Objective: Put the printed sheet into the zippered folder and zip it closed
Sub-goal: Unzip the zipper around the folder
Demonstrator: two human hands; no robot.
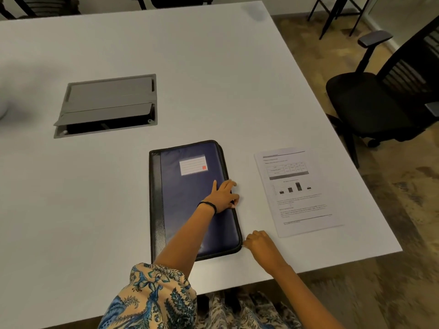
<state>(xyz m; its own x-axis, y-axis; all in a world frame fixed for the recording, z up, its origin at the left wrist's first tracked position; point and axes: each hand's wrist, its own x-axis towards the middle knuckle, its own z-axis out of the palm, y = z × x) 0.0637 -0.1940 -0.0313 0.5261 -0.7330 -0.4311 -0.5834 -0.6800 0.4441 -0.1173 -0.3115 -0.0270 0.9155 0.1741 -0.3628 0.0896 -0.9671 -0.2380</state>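
Right hand (257, 243) is pinched narrow at the near right corner of the zippered folder (190, 198), apparently on the zipper pull, though the pull itself is hidden. Left hand (223, 197) lies flat and spread on the cover, fingers curled over the right edge. The folder, padded navy leatherette with a black spine and a white label (193, 165), lies closed, long axis running away from the person. The printed sheet (297, 191), thin paper, lies flat just right of it, nearer the right hand.

I log: white table (190, 67); grey cable box (107, 104) set in top, flap ajar; black office chair (380, 100) at right; patterned carpet (392, 233).
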